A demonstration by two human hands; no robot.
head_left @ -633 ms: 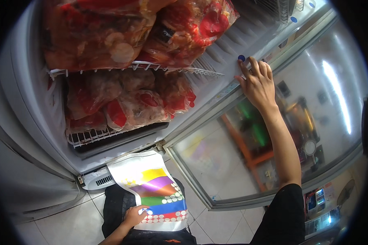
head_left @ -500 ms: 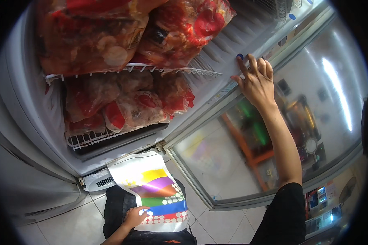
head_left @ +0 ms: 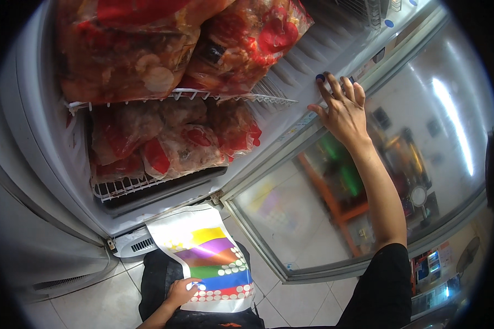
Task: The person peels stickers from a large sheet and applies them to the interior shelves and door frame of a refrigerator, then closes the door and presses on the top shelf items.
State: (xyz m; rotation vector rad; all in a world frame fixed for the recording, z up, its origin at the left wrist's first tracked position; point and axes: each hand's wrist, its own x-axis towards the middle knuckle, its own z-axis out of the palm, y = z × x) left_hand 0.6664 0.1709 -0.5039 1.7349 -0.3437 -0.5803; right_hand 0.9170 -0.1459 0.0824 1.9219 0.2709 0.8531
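On my lap lies a sheet of round stickers (head_left: 219,282) with yellow, purple, brown, green, blue and red bands and several white circles. My left hand (head_left: 180,293) grips its left edge, thumb on top; the fingers beneath are hidden. At the upper right, my right hand (head_left: 343,112) reaches to the freezer's white inner side wall (head_left: 291,118). Its fingers are spread, and the index fingertip touches a blue round sticker (head_left: 320,78) on that wall. Farther up the same edge is another blue sticker (head_left: 389,23).
The upright freezer's glass door (head_left: 307,219) stands swung out to the right, below my right arm. Large bags of red meat (head_left: 132,49) fill the upper wire shelf (head_left: 203,94). Smaller bags (head_left: 184,148) lie on the lower rack. Tiled floor (head_left: 101,299) shows below.
The view has shifted slightly. My right fingers have lifted and spread a little by the blue sticker, which shows more fully. My left hand stays on the sheet.
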